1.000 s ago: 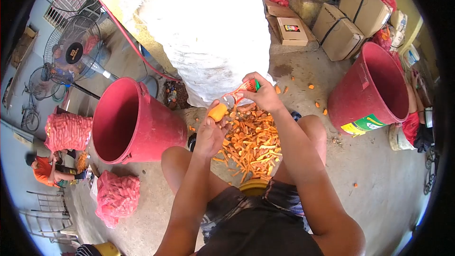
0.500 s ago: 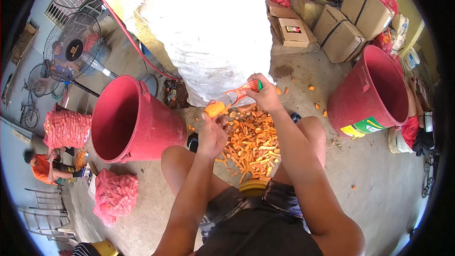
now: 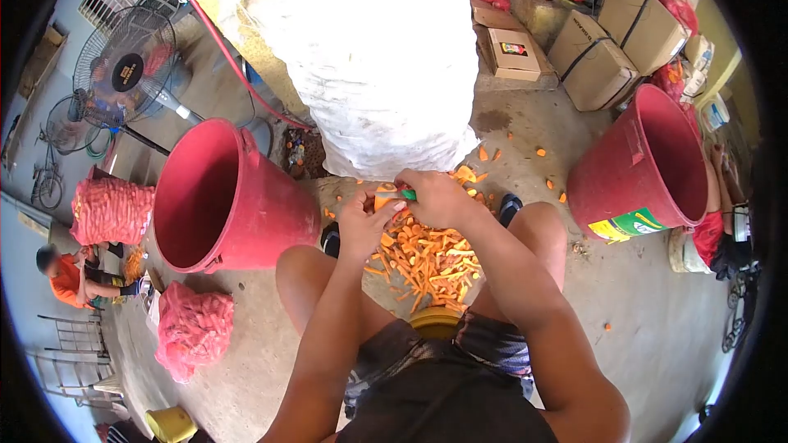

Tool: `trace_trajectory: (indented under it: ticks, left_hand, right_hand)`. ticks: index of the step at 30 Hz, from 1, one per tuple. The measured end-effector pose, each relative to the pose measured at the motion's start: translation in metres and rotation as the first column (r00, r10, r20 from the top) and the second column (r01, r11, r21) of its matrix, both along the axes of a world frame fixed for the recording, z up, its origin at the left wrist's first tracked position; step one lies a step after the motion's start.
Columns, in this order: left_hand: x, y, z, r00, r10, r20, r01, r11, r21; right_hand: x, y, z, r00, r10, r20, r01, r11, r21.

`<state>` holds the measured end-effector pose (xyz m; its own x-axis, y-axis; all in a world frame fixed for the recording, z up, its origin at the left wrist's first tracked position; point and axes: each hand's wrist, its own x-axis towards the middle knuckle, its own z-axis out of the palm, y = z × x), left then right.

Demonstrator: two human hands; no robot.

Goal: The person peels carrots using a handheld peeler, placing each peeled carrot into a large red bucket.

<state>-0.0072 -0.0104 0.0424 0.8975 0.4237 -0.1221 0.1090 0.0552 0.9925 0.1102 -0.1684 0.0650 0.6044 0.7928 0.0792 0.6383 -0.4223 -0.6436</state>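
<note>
My left hand [image 3: 361, 224] is closed around a peeled orange carrot [image 3: 383, 195], with its thumb along the near side. My right hand [image 3: 439, 198] grips a small green-handled knife [image 3: 408, 194], whose grey blade lies against the carrot. Both hands are close together above a pile of orange carrot peelings [image 3: 431, 258] on the floor between my knees. Some of the blade and handle is hidden by my fingers.
A large white sack [image 3: 386, 74] of carrots stands just ahead. Red bins stand at the left [image 3: 275, 213] and right [image 3: 603, 172]. Pink mesh bags [image 3: 193, 328] and a fan [image 3: 127, 70] are on the left, cardboard boxes [image 3: 591, 61] at the back right. A person [image 3: 70, 283] sits far left.
My right hand has come down and left, bringing the knife against the carrot. My left hand has shifted slightly, and the carrot has turned more upright. The view has shifted a little.
</note>
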Motion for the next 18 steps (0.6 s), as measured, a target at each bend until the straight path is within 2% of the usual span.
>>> trace_trajectory:
  ticks: [4, 6, 7, 8, 9, 11, 13, 14, 15, 16, 17, 18]
  left_hand:
    - [-0.003, -0.002, 0.01, 0.998, -0.04, 0.041, 0.038, 0.998, 0.047]
    - [-0.007, -0.003, 0.008, 0.996, -0.059, 0.063, 0.056, 0.997, 0.057]
    - [-0.009, -0.003, 0.006, 0.985, -0.105, 0.135, 0.098, 0.993, 0.058]
    - [-0.01, 0.0, 0.006, 0.967, -0.149, 0.209, 0.138, 0.988, 0.067]
    - [-0.012, 0.004, 0.011, 0.966, -0.149, 0.21, 0.136, 0.988, 0.075]
    - [-0.017, 0.012, 0.022, 0.977, -0.088, 0.193, 0.084, 0.996, 0.027]
    - [-0.018, 0.05, 0.034, 0.993, 0.067, 0.1, -0.072, 0.996, 0.055]
    - [-0.015, 0.082, 0.028, 0.971, 0.177, 0.159, -0.184, 0.982, 0.034]
    - [-0.013, 0.098, 0.056, 0.887, 0.3, 0.35, -0.21, 0.939, -0.271]
    - [-0.014, 0.136, 0.065, 0.789, 0.359, 0.498, -0.046, 0.843, -0.536]
    - [-0.014, 0.165, 0.074, 0.682, 0.456, 0.572, 0.002, 0.781, -0.625]
    - [-0.01, 0.178, 0.09, 0.637, 0.564, 0.526, -0.053, 0.712, -0.7]
  right_hand:
    - [-0.002, -0.003, -0.004, 0.999, 0.003, 0.04, -0.004, 1.0, 0.006]
    - [0.013, -0.005, -0.025, 0.997, -0.02, 0.079, 0.027, 0.996, -0.087]
    - [0.021, -0.011, -0.033, 0.996, -0.025, 0.08, 0.031, 0.996, -0.084]
    - [0.031, -0.018, -0.039, 0.997, -0.037, 0.064, 0.048, 0.98, -0.191]
    - [0.034, -0.019, -0.034, 0.998, -0.048, 0.047, 0.059, 0.954, -0.294]
    - [0.034, -0.022, -0.023, 0.999, -0.053, 0.01, 0.053, 0.937, -0.345]
    - [0.037, -0.028, 0.0, 0.998, -0.056, -0.021, 0.043, 0.918, -0.394]
    - [0.038, -0.033, 0.005, 0.999, -0.048, -0.004, 0.042, 0.923, -0.383]
    - [0.039, -0.039, 0.007, 0.996, -0.091, -0.016, 0.079, 0.928, -0.364]
    - [0.04, -0.042, 0.009, 0.991, -0.13, -0.034, 0.11, 0.932, -0.346]
    - [0.039, -0.043, 0.015, 0.993, -0.117, -0.029, 0.1, 0.936, -0.337]
    - [0.039, -0.045, 0.022, 0.989, -0.137, -0.046, 0.115, 0.938, -0.328]
